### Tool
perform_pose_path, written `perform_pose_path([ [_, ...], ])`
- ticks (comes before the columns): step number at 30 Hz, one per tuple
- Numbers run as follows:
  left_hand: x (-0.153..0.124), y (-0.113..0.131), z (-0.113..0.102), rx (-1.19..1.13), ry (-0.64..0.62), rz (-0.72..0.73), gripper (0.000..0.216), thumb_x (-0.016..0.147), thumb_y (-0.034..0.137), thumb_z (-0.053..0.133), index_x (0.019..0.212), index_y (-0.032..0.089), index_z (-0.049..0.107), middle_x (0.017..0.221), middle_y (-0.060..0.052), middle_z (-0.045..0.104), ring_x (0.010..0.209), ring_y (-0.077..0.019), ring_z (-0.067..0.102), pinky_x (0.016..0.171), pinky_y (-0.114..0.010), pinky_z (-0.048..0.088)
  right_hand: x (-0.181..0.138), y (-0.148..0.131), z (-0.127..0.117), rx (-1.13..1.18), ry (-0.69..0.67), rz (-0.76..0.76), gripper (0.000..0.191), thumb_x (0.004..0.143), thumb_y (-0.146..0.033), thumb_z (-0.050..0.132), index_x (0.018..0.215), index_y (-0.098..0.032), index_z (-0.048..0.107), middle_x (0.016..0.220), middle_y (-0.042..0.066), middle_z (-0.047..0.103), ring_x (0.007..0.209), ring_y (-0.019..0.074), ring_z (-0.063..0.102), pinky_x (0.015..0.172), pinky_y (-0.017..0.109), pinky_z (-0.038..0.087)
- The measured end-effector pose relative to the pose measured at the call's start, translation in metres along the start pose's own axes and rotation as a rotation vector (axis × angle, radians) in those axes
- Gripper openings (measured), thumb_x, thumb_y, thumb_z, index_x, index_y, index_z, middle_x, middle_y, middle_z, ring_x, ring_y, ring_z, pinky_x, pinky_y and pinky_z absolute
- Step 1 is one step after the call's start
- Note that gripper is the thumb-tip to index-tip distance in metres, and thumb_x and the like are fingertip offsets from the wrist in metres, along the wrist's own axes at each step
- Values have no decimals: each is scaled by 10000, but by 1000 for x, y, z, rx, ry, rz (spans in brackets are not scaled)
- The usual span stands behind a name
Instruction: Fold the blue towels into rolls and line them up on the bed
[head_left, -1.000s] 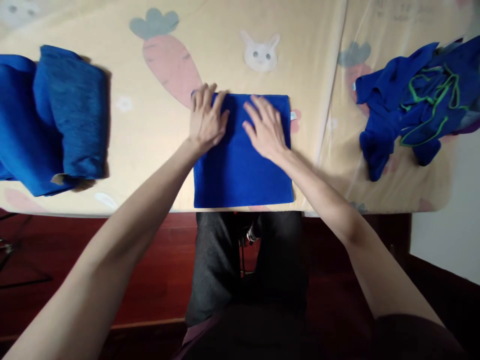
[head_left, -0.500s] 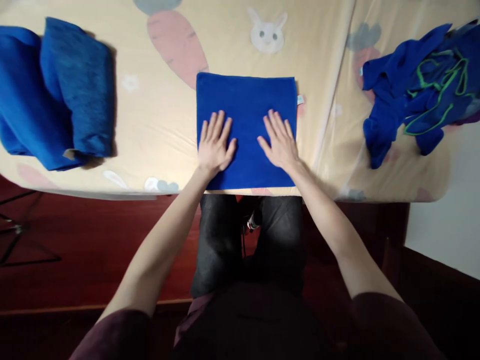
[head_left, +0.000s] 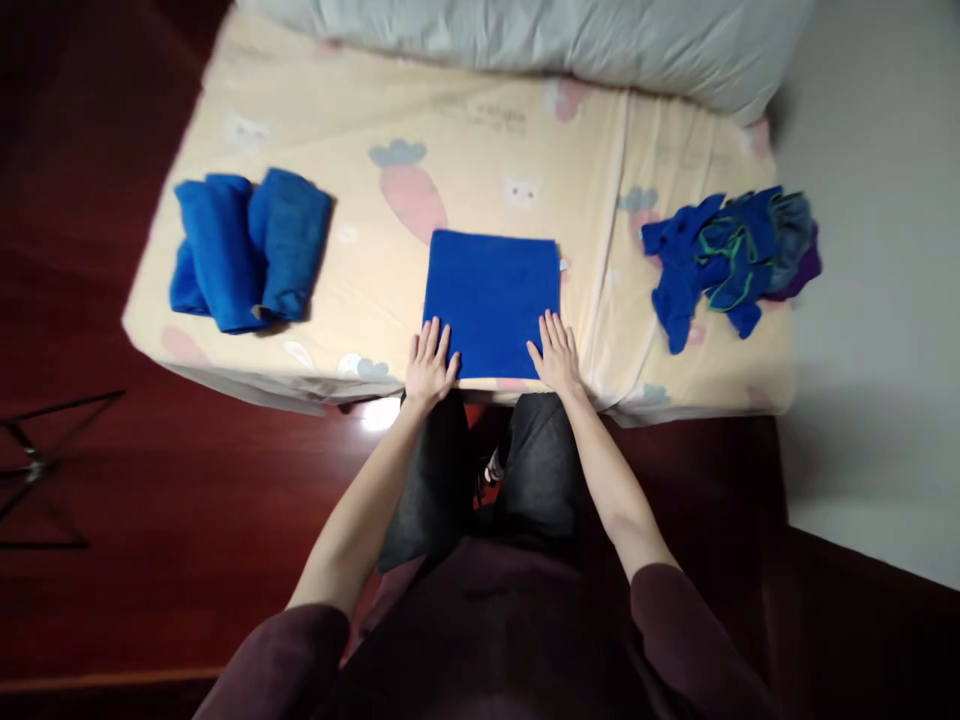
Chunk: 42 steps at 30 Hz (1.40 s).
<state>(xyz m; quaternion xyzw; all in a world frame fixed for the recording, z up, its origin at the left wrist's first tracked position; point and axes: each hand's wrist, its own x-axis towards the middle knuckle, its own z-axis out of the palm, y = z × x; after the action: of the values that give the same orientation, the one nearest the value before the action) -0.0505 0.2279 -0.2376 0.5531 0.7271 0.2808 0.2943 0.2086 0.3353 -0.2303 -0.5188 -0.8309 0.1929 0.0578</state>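
A folded blue towel (head_left: pixel 491 295) lies flat and square near the front edge of a cream mattress (head_left: pixel 375 270) printed with carrots and rabbits. My left hand (head_left: pixel 429 362) rests flat on the towel's near left corner, fingers stretched out. My right hand (head_left: pixel 556 355) lies flat on the near right corner, fingers spread. Neither hand holds anything.
Two rolled blue towels (head_left: pixel 247 250) sit at the mattress's left. A crumpled heap of blue cloths with green trim (head_left: pixel 727 260) lies at the right. A grey pillow or quilt (head_left: pixel 540 35) runs along the back. Dark red floor surrounds the bed, with a black stand (head_left: pixel 37 465) at left.
My hands have slid from the towel's far edge down to its near edge, staying flat. The view has pulled back and now takes in the whole mattress.
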Motion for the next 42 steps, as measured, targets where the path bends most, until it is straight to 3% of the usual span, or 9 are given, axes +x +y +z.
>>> perform_pose_path([
  [4, -30, 1, -10, 77, -4, -36, 846, 958, 549, 413, 1692, 165, 241, 1768, -115, 163, 1652, -334, 17, 1323, -573, 74, -18, 1, -2, 48, 42, 78, 695, 1074, -418, 331, 1676, -84, 237, 1762, 160, 133, 1651, 281, 105, 1339, 522, 53],
  [9, -55, -4, -14, 64, -22, -51, 823, 934, 481, 435, 1678, 172, 266, 1742, -159, 242, 1647, -368, 28, 1300, -631, 113, -58, -5, 17, 71, 166, 183, 657, 1067, -398, 343, 1669, -144, 276, 1747, 156, 222, 1638, 288, 170, 1331, 532, 106],
  [13, -64, -16, -16, 81, 48, 5, 750, 901, 360, 507, 1624, 212, 373, 1656, -155, 427, 1608, -368, 233, 1311, -575, 178, -90, 0, 28, 113, 261, 202, 586, 1066, -344, 317, 1616, -160, 393, 1691, 163, 374, 1594, 282, 290, 1305, 492, 228],
  [17, -67, -26, -12, 151, 152, 47, 603, 900, 255, 508, 1502, 236, 532, 1448, -165, 615, 1424, -365, 491, 1231, -538, 359, -106, 17, 29, 171, 341, 127, 467, 1033, -270, 393, 1440, -180, 602, 1456, 171, 635, 1402, 301, 518, 1229, 475, 356],
  [21, -61, -39, -7, 195, 212, 88, 481, 903, 209, 514, 1370, 191, 625, 1294, -164, 689, 1289, -355, 572, 1137, -522, 459, -110, 31, 30, 210, 435, 51, 380, 971, -193, 479, 1273, -167, 708, 1290, 157, 724, 1251, 321, 592, 1160, 507, 416],
  [25, -52, -56, -5, 164, 219, 148, 488, 889, 182, 560, 1369, 227, 635, 1289, -123, 699, 1243, -326, 588, 1110, -485, 483, -106, 41, 33, 264, 490, -44, 418, 933, -139, 520, 1312, -181, 692, 1323, 127, 712, 1245, 295, 589, 1150, 479, 438],
  [30, -43, -66, -6, 144, 206, 125, 455, 881, 171, 565, 1311, 237, 695, 1134, -115, 716, 1120, -320, 619, 1040, -465, 512, -97, 46, 36, 314, 473, -96, 382, 928, -127, 538, 1252, -195, 728, 1215, 118, 745, 1184, 290, 609, 1097, 464, 481],
  [42, -34, -68, -7, 133, 258, 144, 316, 869, 175, 564, 1105, 229, 768, 1018, -108, 707, 1033, -306, 599, 983, -451, 507, -88, 51, 30, 389, 412, -98, 385, 894, -104, 577, 1223, -206, 749, 1127, 110, 741, 1113, 294, 615, 1039, 464, 520],
])
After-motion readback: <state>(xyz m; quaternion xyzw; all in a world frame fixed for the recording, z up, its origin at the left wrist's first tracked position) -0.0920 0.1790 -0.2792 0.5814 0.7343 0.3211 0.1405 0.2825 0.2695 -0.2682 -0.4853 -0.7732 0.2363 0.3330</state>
